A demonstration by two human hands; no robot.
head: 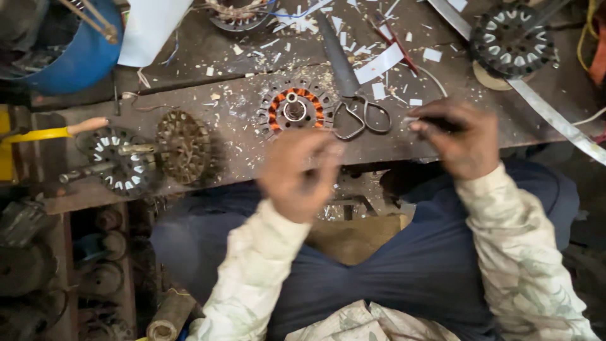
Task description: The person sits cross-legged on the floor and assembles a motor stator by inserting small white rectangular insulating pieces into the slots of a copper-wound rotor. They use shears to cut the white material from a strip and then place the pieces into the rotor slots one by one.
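My left hand (297,172) hovers blurred over my lap, just below the bench edge, fingers curled; whether it holds anything is unclear. My right hand (459,140) is closed on a small dark object with a white strip sticking out to the left, at the bench's front edge. A round stator with copper windings (294,110) lies on the bench just above my left hand. Large scissors (350,85) lie beside it, handles toward me.
The worn metal bench (240,151) is strewn with white paper scraps. Two bare stators on a shaft (148,155) lie at left, another stator (511,41) at top right, a blue drum (76,50) top left, a long metal strip (555,117) at right.
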